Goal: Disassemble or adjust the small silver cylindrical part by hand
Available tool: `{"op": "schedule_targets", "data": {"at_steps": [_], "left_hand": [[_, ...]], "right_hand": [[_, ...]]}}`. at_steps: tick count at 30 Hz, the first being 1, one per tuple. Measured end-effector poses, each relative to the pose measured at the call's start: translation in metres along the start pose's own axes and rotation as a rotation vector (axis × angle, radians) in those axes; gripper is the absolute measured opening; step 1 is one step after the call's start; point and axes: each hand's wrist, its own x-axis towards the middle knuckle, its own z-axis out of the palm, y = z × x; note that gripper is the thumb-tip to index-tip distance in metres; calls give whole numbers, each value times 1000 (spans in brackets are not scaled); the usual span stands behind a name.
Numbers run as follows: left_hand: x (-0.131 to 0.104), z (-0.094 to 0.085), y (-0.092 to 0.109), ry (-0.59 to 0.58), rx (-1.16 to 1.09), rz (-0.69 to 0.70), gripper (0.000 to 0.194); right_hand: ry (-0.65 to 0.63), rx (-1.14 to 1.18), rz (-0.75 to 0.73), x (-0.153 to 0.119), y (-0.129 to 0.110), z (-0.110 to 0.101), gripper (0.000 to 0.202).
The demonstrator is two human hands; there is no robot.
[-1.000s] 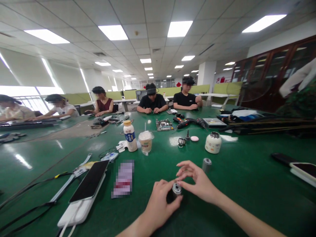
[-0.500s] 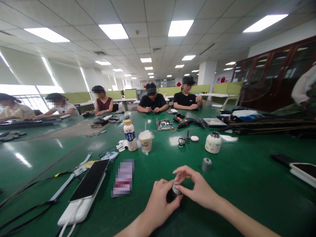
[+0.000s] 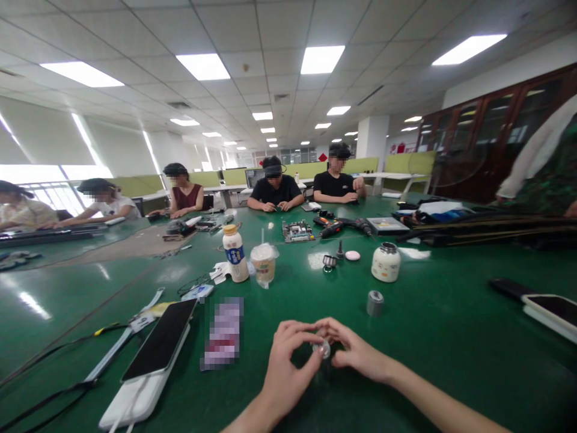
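Observation:
A small, shiny round metal piece (image 3: 321, 348) sits low over the green tabletop between my two hands; its lower part is blurred. My left hand (image 3: 291, 355) has its thumb and fingers curled around the piece from the left, closed on it. From the right, my right hand (image 3: 354, 353) wraps bent fingers round its far side, the thumb close to its right edge. The fingertips of both hands meet behind it. A grey metal cylinder (image 3: 375, 304) stands upright just beyond my right hand.
A patterned white jar (image 3: 386, 263), a pink oval (image 3: 352, 256) and a small metal fitting (image 3: 329, 263) stand farther back. Left are a milk bottle (image 3: 235, 255), a lidded cup (image 3: 264, 264) and a black phone (image 3: 160, 340). A circuit board (image 3: 297, 231) lies beyond; co-workers sit across.
My left fingers have moved over the top of the metal piece. My right hand has shifted from pinching its top to its far right side. The camera view has tilted slightly up.

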Motion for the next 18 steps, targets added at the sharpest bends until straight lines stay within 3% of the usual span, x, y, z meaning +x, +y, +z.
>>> {"op": "schedule_targets", "data": {"at_steps": [2, 6, 8, 14, 18], "left_hand": [[3, -1, 2, -16, -17, -17, 13], [8, -2, 3, -46, -38, -95, 12], [9, -3, 3, -54, -43, -110, 9], [12, -6, 3, -6, -15, -33, 8], [19, -14, -12, 95, 82, -4, 12]], "right_hand": [[-49, -63, -25, -2, 0, 2, 53], [27, -197, -93, -5, -1, 7, 25], [48, -210, -92, -5, 0, 10, 21], [99, -191, -93, -5, 2, 15, 22], [110, -233, -68, -7, 1, 16, 33]]}}
